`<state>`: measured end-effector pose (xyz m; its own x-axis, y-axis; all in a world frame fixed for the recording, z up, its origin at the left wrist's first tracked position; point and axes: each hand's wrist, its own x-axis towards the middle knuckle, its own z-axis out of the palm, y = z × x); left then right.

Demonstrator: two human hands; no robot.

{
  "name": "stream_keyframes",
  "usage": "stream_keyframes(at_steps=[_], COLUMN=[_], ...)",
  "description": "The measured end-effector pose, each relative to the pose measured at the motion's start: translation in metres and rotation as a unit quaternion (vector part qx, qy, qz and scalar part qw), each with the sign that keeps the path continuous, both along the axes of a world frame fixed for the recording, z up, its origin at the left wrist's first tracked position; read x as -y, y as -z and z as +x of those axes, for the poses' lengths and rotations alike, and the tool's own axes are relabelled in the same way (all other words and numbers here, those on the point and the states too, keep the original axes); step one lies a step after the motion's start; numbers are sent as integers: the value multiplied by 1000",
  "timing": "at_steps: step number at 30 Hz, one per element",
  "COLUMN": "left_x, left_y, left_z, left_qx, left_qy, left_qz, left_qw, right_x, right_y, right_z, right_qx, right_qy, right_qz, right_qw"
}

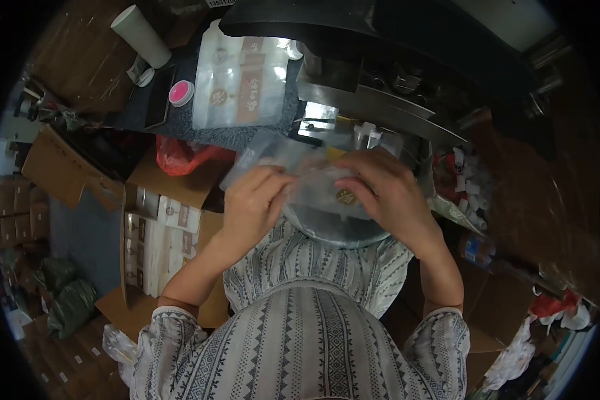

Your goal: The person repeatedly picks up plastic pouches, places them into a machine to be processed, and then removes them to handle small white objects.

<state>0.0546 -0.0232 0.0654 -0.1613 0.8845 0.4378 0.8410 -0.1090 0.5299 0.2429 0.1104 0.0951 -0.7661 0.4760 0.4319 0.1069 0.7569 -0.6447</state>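
Note:
Between my hands is a translucent plastic bag (323, 197) with a round gold-brown logo on its right part. My left hand (253, 200) pinches its left edge, thumb against the fingers. On the other side my right hand (393, 193) has its fingers and thumb bent round the bag's upper right edge; the exact contact is blurred. Behind my left hand another clear plastic sheet or bag (263, 150) slants upward. Under the bag, at my lap, shows the rim of a round, shiny grey surface (340, 235).
Flat printed pouches (240, 80) lie on a grey cloth (177, 123) beside a pink-topped jar (181, 93) and a white cylinder (141, 37). An open carton (210, 227) with white printed packets stands at left below a red bag (180, 157). A dark machine (393, 40) overhangs the front.

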Motion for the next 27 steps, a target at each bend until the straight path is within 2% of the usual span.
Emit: stream_keyframes(at_steps=[1,2,3,4,5,6,7,8,10,11,12,13,14,15,16,17,18,19,20,22,23,25,27], left_x=[-1,-4,-9,-15,-23,-34,-45,-58,-81,-84,-87,-88,-87,-84,-84,-86,-85,-86,-77,-58,-50,-31,-19], left_y=[5,10,16,23,32,42,45,43,29,28,27,27,29,33,36,39,43,45,55,71,67,47,49], left_z=[5,10,15,20,23,25,26,25,27,31,34,36,33,25,13,-4,-26,-54,-56,-51,-55,-58,-61], left_qx=[44,45,102,158,158,283,401,401,514,515,579,639,639,496,338,292,238,-52,-53,-318,-320,-127,-93], left_qy=[50,50,76,102,103,67,30,30,33,34,23,12,11,15,20,-26,-73,-122,-121,-140,-138,-89,-130], left_qz=[-45,-44,-92,-141,-140,-216,-285,-285,-291,-291,-270,-248,-251,-288,-313,-163,-14,110,109,25,27,-109,-84], left_qw=[997,997,988,972,972,932,870,870,806,806,769,728,727,819,887,942,968,985,985,937,937,982,984], right_x=[-1,-4,-7,-8,-10,-12,-13,-11,-13,-16,-21,-37,-58,-67,-64,-63,-60,-58,-59,-62,-61,-48,-33], right_y=[0,-1,-1,2,7,10,6,-1,-3,-1,1,16,42,56,54,49,48,49,50,47,46,33,4], right_z=[2,6,10,14,20,25,32,41,60,71,83,95,107,112,110,103,100,101,101,103,106,109,95], right_qx=[2,51,98,98,68,38,39,61,85,141,195,196,228,255,253,281,309,311,301,285,271,264,146], right_qy=[1,14,27,28,93,155,155,185,215,264,310,311,346,374,376,395,406,404,398,395,380,362,304], right_qz=[1,-98,-196,-195,-171,-145,-143,-118,-93,-57,-21,-21,108,235,235,139,37,33,50,70,56,38,-167], right_qw=[1000,994,975,975,979,976,977,974,968,953,930,930,904,860,860,864,859,860,865,870,883,893,927])
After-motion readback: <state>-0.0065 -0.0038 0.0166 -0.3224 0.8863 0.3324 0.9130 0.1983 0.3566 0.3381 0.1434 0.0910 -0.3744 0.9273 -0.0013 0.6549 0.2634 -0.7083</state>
